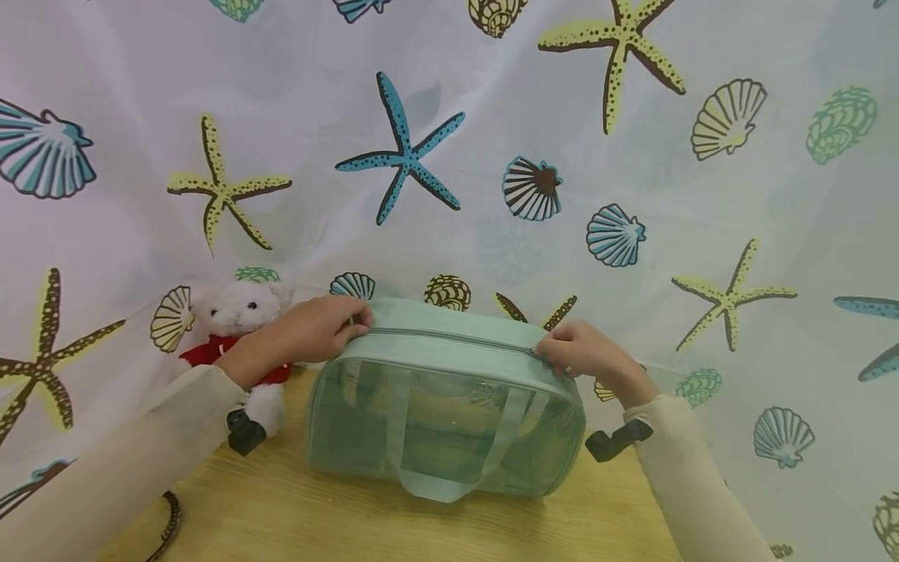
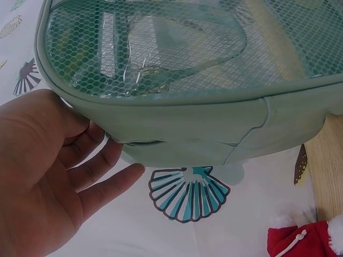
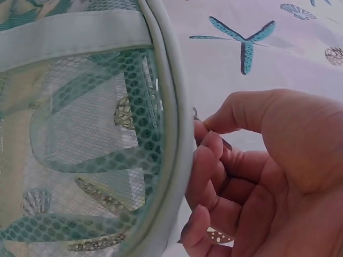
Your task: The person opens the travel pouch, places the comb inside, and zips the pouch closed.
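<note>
A mint-green toiletry bag [image 1: 449,421] with see-through mesh-patterned sides stands upright on the wooden table. Its strap handle [image 1: 438,489] hangs down the front. Along the top, the zipper [image 1: 449,336] shows as one narrow line between the two hands. At the bag's left end, my left hand [image 1: 316,328] pinches the top edge by the zipper's end; the thumb is partly hidden in the left wrist view. My right hand [image 1: 590,355] is at the right end of the zipper. Thumb and forefinger there pinch a small metal zipper pull [image 3: 221,139].
A white teddy bear [image 1: 246,306] in red clothing sits left of the bag, partly behind my left forearm. A shell-and-starfish patterned sheet [image 1: 449,242] hangs behind the table [image 1: 393,523]. A dark cord [image 1: 172,519] lies at the front left.
</note>
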`<action>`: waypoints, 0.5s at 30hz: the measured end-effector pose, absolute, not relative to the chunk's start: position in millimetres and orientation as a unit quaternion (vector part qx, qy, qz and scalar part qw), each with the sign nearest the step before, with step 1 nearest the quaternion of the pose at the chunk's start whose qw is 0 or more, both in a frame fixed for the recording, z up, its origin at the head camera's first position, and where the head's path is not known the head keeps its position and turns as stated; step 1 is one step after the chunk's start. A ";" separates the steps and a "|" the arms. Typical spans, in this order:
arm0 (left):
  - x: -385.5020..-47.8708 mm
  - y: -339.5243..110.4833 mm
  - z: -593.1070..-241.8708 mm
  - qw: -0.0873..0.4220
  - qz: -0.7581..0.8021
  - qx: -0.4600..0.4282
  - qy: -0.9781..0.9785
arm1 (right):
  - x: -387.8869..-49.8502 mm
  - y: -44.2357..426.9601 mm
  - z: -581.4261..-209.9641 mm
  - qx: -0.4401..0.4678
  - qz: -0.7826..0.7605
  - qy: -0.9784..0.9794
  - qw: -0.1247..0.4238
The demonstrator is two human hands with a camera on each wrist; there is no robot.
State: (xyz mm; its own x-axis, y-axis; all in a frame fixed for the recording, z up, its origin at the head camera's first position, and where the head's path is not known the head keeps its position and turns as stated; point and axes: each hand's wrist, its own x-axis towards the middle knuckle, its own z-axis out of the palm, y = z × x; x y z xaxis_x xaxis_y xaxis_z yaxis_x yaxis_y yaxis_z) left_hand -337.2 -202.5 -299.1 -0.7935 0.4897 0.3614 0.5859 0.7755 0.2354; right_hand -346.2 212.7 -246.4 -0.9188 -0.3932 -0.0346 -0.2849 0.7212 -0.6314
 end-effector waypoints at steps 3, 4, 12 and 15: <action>-335.9 -203.5 -297.0 0.141 -0.169 -0.285 -0.933 | -346.9 216.5 -246.4 -0.173 -0.339 0.921 0.080; -335.7 -203.8 -296.5 0.140 -0.169 -0.284 -0.933 | -347.0 217.6 -247.0 -0.169 -0.341 0.921 0.078; -334.8 -203.2 -294.7 0.127 -0.182 -0.278 -0.934 | -348.0 231.3 -264.9 -0.124 -0.408 0.902 0.075; -335.5 -202.5 -294.9 0.127 -0.185 -0.281 -0.933 | -345.9 239.7 -270.4 -0.115 -0.429 0.894 0.066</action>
State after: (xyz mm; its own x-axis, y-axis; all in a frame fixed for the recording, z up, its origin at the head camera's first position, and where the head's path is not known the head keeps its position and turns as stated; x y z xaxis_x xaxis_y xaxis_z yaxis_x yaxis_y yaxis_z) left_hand -335.5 -202.5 -294.9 -0.8101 0.4765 0.3416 0.5709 0.7739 0.2742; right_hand -345.9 239.7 -270.4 -0.9649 -0.2618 -0.0198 -0.1482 0.6056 -0.7818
